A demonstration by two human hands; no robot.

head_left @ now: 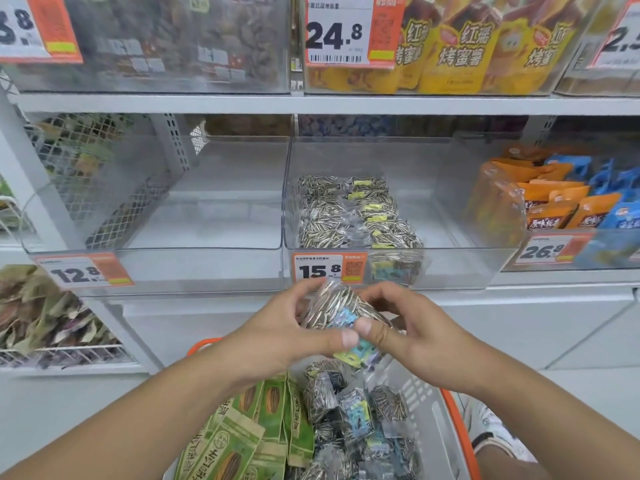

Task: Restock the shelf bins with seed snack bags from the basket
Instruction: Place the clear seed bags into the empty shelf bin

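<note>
Head view — seed bag (341,311) between both hands, below bin rim (391,251)

I have 1 view only, a wide-angle camera worn on the person's head. It faces the shelving straight on and tilts down, close enough that the clear bin (388,209) fills the centre. Both hands sit low in the middle, above the basket (460,431) at the bottom edge. Straight shelf edges bow toward the corners.
</note>
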